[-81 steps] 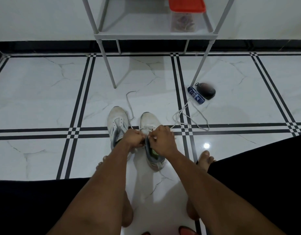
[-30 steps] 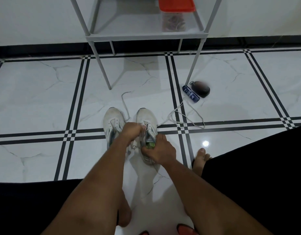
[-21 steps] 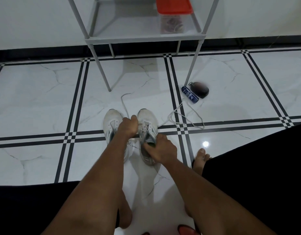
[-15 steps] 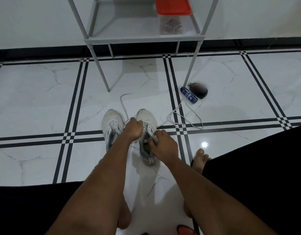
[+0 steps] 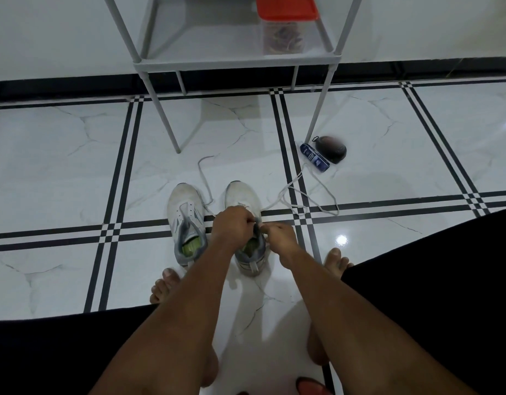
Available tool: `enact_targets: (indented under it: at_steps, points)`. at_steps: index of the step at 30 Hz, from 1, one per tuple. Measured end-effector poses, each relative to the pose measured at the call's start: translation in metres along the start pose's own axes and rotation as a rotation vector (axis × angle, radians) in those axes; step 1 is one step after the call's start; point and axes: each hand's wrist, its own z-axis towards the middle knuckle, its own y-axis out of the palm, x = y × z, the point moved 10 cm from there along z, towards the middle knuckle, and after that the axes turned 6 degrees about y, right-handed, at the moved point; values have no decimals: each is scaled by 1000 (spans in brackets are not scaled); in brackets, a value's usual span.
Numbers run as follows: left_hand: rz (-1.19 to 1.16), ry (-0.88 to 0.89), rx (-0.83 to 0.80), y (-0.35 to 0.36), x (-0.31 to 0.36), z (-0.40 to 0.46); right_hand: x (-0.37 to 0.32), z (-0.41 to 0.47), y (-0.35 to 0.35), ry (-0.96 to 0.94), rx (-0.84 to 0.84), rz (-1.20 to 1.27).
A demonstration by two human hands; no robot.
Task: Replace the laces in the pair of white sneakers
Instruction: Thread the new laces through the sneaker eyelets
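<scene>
Two white sneakers stand side by side on the tiled floor (image 5: 61,172), toes away from the person. The right sneaker (image 5: 247,203) is being worked on: the left hand (image 5: 233,226) is curled over its tongue, pinching there, and the right hand (image 5: 277,238) pinches at the collar just beside it. The left sneaker (image 5: 186,220) stands untouched. A lace (image 5: 303,195) trails right across the floor; another lace (image 5: 203,178) runs forward between the toes. Further off stand a blue tube (image 5: 314,157), a dark pouch (image 5: 333,148) and a rack (image 5: 234,62).
</scene>
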Motion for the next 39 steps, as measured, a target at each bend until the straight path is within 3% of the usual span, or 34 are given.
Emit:
enact_targets:
  at_steps: [11,19,27,34,39]
  points:
    - [61,-114,39,8,3,3,-6,6,2,-85,-42,-77]
    - [119,-42,-51,17,13,4,-8,11,-2,-136,-22,-163]
    - [-20,-111,133,11,-7,6,-27,2,4,-259,-15,-305]
    - [152,82,125,11,3,5,-18,13,0,-103,24,-159]
    - [182,26,181,2,-3,-7,-27,12,9,-116,-8,-105]
